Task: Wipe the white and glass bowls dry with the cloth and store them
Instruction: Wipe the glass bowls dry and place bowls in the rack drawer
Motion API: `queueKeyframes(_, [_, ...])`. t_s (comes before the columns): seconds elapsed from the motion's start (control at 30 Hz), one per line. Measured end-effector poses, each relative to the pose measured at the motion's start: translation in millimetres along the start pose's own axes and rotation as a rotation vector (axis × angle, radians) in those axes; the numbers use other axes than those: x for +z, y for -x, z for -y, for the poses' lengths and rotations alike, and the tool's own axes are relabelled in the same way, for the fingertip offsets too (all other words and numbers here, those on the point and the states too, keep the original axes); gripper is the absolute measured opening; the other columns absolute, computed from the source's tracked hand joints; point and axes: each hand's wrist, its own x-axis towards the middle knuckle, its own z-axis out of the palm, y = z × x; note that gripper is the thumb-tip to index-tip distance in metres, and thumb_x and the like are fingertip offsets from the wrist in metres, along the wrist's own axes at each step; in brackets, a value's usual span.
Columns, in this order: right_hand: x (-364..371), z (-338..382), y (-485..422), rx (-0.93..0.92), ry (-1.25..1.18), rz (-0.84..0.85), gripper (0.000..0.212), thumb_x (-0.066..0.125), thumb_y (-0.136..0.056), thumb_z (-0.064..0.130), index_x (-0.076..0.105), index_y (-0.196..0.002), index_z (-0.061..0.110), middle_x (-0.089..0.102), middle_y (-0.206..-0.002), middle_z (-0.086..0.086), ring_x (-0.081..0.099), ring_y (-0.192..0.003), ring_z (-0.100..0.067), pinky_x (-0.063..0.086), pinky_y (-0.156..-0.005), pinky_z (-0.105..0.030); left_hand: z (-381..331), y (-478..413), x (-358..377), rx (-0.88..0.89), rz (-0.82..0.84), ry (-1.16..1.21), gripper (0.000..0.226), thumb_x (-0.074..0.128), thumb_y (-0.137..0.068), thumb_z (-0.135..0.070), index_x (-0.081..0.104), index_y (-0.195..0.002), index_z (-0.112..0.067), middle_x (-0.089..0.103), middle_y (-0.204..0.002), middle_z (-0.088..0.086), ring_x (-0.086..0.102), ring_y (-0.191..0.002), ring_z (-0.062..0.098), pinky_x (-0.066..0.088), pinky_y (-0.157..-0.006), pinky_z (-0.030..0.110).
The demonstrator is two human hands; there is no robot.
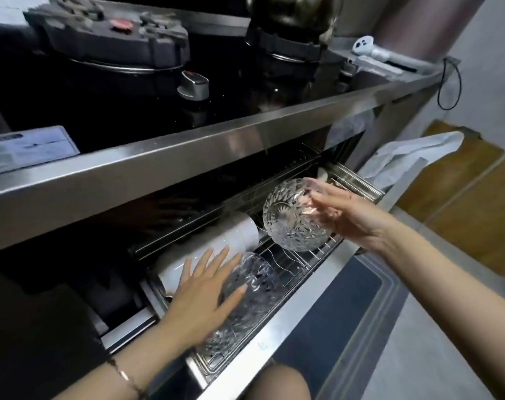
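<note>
A drawer point(274, 336) with a wire rack point(297, 264) stands pulled out beneath the steel front of a stove point(130, 105). The right hand point(346, 217) grips a cut-glass bowl point(294, 217) by its rim, fingers curled over the edge, and holds it tilted on its side above the middle of the rack, its base turned toward the left. The left hand point(205, 298) is open, fingers spread flat, resting against a second glass bowl point(245, 287) that lies on its side near the drawer's front edge. Just behind that hand, toward the drawer's left end, white bowls point(216, 243) lie on their sides in a nested row, touching the second glass bowl. A thin bracelet point(124, 376) circles the left wrist. A white cloth point(404, 157) hangs over the drawer's right end, apart from both hands. On the stove top sit two burners and a silver knob point(195, 85).
</note>
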Motion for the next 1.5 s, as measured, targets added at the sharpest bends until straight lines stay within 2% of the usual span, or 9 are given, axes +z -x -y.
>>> queueKeyframes(0.13, [-8.4,-12.9,-40.5,0.121,0.125,0.028,0.062,0.069,-0.070,0.009,0.057,-0.129,0.021,0.073,-0.093,-0.006,0.066,-0.069,-0.012,0.053,-0.049,-0.019,7.7,-19.2,24.0,0.004,-0.004,-0.116,0.067,-0.003,-0.082,-0.073,-0.012,-0.144,-0.050,-0.016,-0.153,-0.017,-0.024,-0.142,0.013,-0.024,-0.112,0.043])
queueKeyframes(0.27, [-13.7,-27.9,-70.0,0.228,0.216,0.044,0.063,0.071,-0.072,0.009,0.054,-0.132,0.022,0.070,-0.094,-0.007,0.064,-0.068,-0.013,0.049,-0.045,-0.019,17.1,-18.0,44.9,0.012,0.027,-0.219,0.059,0.020,-0.094,-0.066,0.014,-0.148,-0.044,0.030,-0.150,-0.006,0.027,-0.140,0.027,0.008,-0.110,0.049])
queueKeyframes(0.37, [-11.7,-39.0,-86.7,0.285,0.265,0.043,0.053,0.065,-0.082,0.005,0.053,-0.132,0.020,0.071,-0.083,-0.004,0.063,-0.058,-0.010,0.048,-0.043,-0.017,25.4,-15.8,53.7,0.000,0.045,-0.251,0.061,0.024,-0.093,-0.066,0.027,-0.147,-0.039,0.036,-0.143,-0.009,0.043,-0.131,0.029,0.018,-0.104,0.053])
queueKeyframes(0.57, [-12.7,-58.1,-111.3,0.382,0.453,0.077,0.050,0.056,-0.090,0.008,0.045,-0.138,0.018,0.062,-0.096,-0.003,0.053,-0.063,-0.008,0.039,-0.048,-0.017,36.3,-10.0,56.5,-0.004,0.039,-0.245,0.061,0.022,-0.092,-0.068,0.027,-0.146,-0.040,0.046,-0.141,-0.008,0.038,-0.133,0.025,0.016,-0.105,0.050])
queueKeyframes(0.73, [-18.5,-71.9,-126.7,0.508,0.458,0.116,0.045,0.055,-0.091,0.010,0.048,-0.135,0.018,0.056,-0.081,-0.001,0.045,-0.048,-0.006,0.039,-0.039,-0.017,36.8,-11.2,55.5,-0.013,-0.033,-0.083,0.068,0.001,-0.084,-0.077,0.003,-0.146,-0.050,0.016,-0.153,-0.016,-0.001,-0.145,0.015,-0.015,-0.113,0.047])
queueKeyframes(0.97, [-19.6,-85.7,-144.1,0.624,0.408,0.151,0.035,0.060,-0.087,0.009,0.057,-0.121,0.019,0.065,-0.083,-0.005,0.057,-0.042,-0.010,0.047,-0.037,-0.019,37.3,-10.5,55.9,-0.014,-0.033,-0.081,0.066,0.010,-0.089,-0.074,0.018,-0.147,-0.044,0.036,-0.149,-0.011,0.013,-0.142,0.014,-0.014,-0.113,0.042])
queueKeyframes(1.23, [-20.1,-109.6,-160.5,0.751,0.511,0.311,0.079,0.071,-0.070,0.020,0.042,-0.143,0.011,0.061,-0.097,-0.006,0.062,-0.066,-0.016,0.056,-0.057,-0.027,34.6,-10.2,52.5,-0.027,-0.023,-0.071,0.075,-0.004,-0.079,-0.078,0.010,-0.146,-0.047,0.025,-0.154,-0.013,0.001,-0.142,0.008,-0.019,-0.113,0.042])
queueKeyframes(1.4, [-15.2,-110.0,-156.5,0.722,0.501,0.333,0.055,0.063,-0.082,0.016,0.047,-0.135,0.015,0.067,-0.081,-0.005,0.063,-0.060,-0.016,0.056,-0.051,-0.028,32.0,-11.2,49.5,-0.048,0.005,-0.068,0.078,-0.007,-0.074,-0.078,0.004,-0.146,-0.049,0.018,-0.156,-0.015,-0.004,-0.142,0.005,-0.020,-0.113,0.041])
queueKeyframes(1.5, [-14.7,-111.7,-154.1,0.673,0.571,0.350,0.072,0.068,-0.070,0.020,0.045,-0.138,0.021,0.068,-0.090,-0.007,0.061,-0.070,-0.018,0.054,-0.059,-0.030,30.2,-10.8,47.2,-0.057,0.021,-0.077,0.075,-0.003,-0.076,-0.076,0.002,-0.145,-0.050,0.015,-0.156,-0.016,-0.005,-0.143,0.006,-0.021,-0.113,0.040])
